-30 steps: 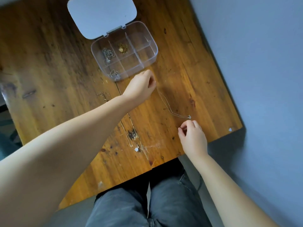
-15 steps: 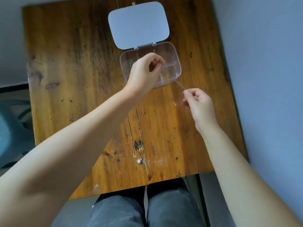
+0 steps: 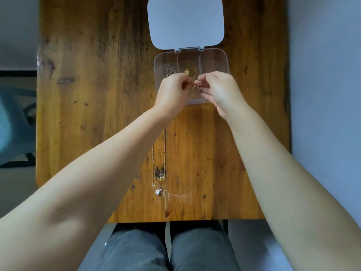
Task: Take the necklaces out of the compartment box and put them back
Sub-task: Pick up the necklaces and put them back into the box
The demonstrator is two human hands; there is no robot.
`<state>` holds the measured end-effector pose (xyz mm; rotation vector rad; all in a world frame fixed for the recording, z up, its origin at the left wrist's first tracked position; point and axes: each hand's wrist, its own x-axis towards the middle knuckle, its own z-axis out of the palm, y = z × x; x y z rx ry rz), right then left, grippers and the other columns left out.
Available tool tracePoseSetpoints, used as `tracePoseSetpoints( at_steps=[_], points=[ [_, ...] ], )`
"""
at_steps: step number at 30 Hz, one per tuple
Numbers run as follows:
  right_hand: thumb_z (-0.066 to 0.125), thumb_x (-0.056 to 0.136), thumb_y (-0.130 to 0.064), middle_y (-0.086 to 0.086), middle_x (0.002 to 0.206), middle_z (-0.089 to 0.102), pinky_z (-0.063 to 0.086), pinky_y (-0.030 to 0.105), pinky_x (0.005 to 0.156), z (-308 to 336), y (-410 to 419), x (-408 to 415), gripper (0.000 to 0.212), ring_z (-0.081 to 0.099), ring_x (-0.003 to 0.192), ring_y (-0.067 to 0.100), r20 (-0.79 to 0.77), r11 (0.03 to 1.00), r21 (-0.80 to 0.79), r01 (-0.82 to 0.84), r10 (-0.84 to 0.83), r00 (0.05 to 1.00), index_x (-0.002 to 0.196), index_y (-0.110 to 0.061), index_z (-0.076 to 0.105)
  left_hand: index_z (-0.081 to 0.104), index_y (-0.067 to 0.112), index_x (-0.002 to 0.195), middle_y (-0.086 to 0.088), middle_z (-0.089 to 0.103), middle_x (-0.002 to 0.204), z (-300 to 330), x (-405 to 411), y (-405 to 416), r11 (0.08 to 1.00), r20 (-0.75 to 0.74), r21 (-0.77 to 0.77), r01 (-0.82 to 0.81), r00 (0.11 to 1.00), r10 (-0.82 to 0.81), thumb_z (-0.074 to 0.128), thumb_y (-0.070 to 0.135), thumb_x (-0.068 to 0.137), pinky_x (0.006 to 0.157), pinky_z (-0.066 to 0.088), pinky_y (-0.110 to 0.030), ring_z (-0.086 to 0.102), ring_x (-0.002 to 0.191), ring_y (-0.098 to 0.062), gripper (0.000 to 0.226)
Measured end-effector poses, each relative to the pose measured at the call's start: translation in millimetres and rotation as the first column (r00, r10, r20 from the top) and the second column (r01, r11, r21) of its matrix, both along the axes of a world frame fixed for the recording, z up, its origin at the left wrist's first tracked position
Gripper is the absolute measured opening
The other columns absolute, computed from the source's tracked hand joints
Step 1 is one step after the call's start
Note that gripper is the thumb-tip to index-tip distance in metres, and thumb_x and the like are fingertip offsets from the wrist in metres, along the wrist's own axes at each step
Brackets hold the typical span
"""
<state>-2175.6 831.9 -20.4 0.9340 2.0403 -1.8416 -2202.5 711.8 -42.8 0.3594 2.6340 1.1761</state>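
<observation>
A clear compartment box (image 3: 218, 55) lies open on the wooden table, its white lid (image 3: 185, 22) folded back. A silver necklace (image 3: 171, 69) sits in the back left compartment and a gold one (image 3: 189, 71) in the back middle. My left hand (image 3: 173, 92) and my right hand (image 3: 220, 90) meet over the box's front row, both pinching a thin necklace (image 3: 198, 87) bunched between the fingertips. Another silver necklace with a small pendant (image 3: 157, 191) lies stretched on the table near my left forearm.
The wooden table (image 3: 97, 94) ends close to my lap at the bottom. A grey wall runs along its right side. A teal chair (image 3: 13, 122) stands on the floor to the left.
Both hands lifted the thin necklace off the table and brought it together over the box. The view shifted so the box sits centred.
</observation>
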Motion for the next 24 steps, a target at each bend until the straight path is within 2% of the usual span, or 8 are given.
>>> tracePoseSetpoints(
  at_steps=[4,9,12,15,17,19,22,24],
  points=[
    [0.043,0.098,-0.017,-0.003,0.089,0.067,0.056,0.026,0.082,-4.9,0.3,-0.9,0.022,0.067,0.091,0.011,-0.001,0.987,0.152,-0.05,0.05,0.999,0.09,-0.021,0.062,0.069,0.007,0.101,-0.008,0.071,0.101,-6.0,-1.8,-7.4,0.991,-0.034,-0.076,0.111,0.993,-0.114,0.05,0.004,0.09,0.082,0.052,-0.03,0.064,0.09,-0.02,0.022],
    [0.041,0.098,-0.017,-0.008,0.084,0.066,0.056,0.022,0.07,4.7,-11.5,35.6,0.021,0.065,0.081,0.008,-0.058,0.932,0.325,-0.158,0.187,0.981,0.093,-0.02,0.061,0.065,0.007,0.093,-0.007,0.069,0.094,2.9,-2.0,-40.6,0.988,-0.136,-0.097,0.121,0.982,-0.134,0.05,0.006,0.089,0.072,0.045,-0.026,0.056,0.082,-0.015,0.016],
    [0.045,0.096,-0.018,-0.005,0.088,0.067,0.053,0.022,0.068,-4.8,-41.8,92.6,0.016,0.065,0.08,0.012,0.073,0.881,0.292,-0.372,0.368,0.927,0.098,-0.019,0.061,0.06,0.006,0.091,-0.01,0.065,0.091,-2.7,7.7,-84.9,0.959,-0.191,-0.213,0.188,0.954,-0.23,0.048,0.006,0.088,0.068,0.046,-0.034,0.057,0.084,-0.025,0.013],
    [0.048,0.096,-0.021,0.001,0.108,0.064,0.05,0.02,0.069,-25.6,-88.7,151.2,0.019,0.061,0.084,0.012,0.238,0.802,0.272,-0.532,0.479,0.845,0.111,-0.017,0.059,0.059,0.006,0.105,-0.016,0.059,0.1,-19.5,31.0,-126.3,0.851,-0.126,-0.415,0.32,0.907,-0.402,0.048,0.007,0.09,0.072,0.05,-0.046,0.053,0.094,-0.034,0.019],
    [0.05,0.096,-0.027,-0.001,0.118,0.056,0.049,0.022,0.076,-36.9,-115.3,176.5,0.025,0.056,0.096,0.012,0.289,0.765,0.348,-0.542,0.463,0.838,0.119,-0.019,0.055,0.054,0.011,0.123,-0.017,0.055,0.118,-29.2,40.6,-141.0,0.768,-0.08,-0.497,0.405,0.859,-0.505,0.049,0.008,0.091,0.085,0.05,-0.048,0.05,0.108,-0.035,0.032],
    [0.052,0.094,-0.032,-0.003,0.121,0.052,0.047,0.022,0.077,-42.8,-133.1,192.4,0.029,0.052,0.104,0.012,0.289,0.754,0.446,-0.482,0.388,0.875,0.122,-0.021,0.051,0.052,0.014,0.129,-0.015,0.051,0.128,-33.1,40.5,-145.2,0.727,-0.069,-0.518,0.452,0.824,-0.562,0.052,0.012,0.092,0.092,0.046,-0.048,0.047,0.117,-0.035,0.037],
    [0.055,0.092,-0.036,-0.003,0.118,0.053,0.043,0.019,0.072,-46.7,-150.9,208.9,0.031,0.05,0.1,0.01,0.261,0.759,0.518,-0.394,0.298,0.918,0.119,-0.022,0.051,0.059,0.009,0.117,-0.015,0.055,0.121,-35.2,35.3,-142.5,0.674,-0.109,-0.551,0.492,0.758,-0.643,0.054,0.014,0.092,0.087,0.047,-0.047,0.049,0.112,-0.034,0.026],
    [0.057,0.091,-0.037,-0.003,0.117,0.055,0.042,0.019,0.075,-49.4,-160.4,217.3,0.032,0.05,0.102,0.011,0.255,0.735,0.559,-0.384,0.288,0.923,0.119,-0.021,0.053,0.059,0.006,0.111,-0.015,0.057,0.115,-37.9,33.1,-140.4,0.621,-0.14,-0.594,0.512,0.694,-0.706,0.051,0.014,0.094,0.085,0.046,-0.045,0.05,0.107,-0.032,0.02]
  ],
)
